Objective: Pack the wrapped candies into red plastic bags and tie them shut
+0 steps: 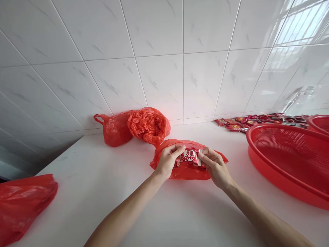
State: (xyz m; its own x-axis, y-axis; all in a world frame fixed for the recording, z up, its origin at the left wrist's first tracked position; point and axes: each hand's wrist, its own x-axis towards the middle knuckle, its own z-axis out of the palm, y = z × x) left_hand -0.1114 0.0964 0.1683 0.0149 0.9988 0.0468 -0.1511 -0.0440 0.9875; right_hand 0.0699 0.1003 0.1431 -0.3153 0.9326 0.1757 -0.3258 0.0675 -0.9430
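Note:
My left hand (168, 160) and my right hand (214, 166) each pinch one end of a small red packet (190, 156) printed with a white round emblem. I hold it just above a flat red plastic bag (187, 171) lying on the white counter (102, 192). More small red wrapped pieces show under the packet, between my hands. Both hands have their fingers closed on the packet's edges.
Two bunched red plastic bags (133, 127) sit against the tiled wall. Another red bag (23, 202) lies at the counter's left edge. A large red mesh basket (288, 154) stands at right, a second red rim (320, 123) behind it. Several red wrapped candies (246, 121) lie along the wall.

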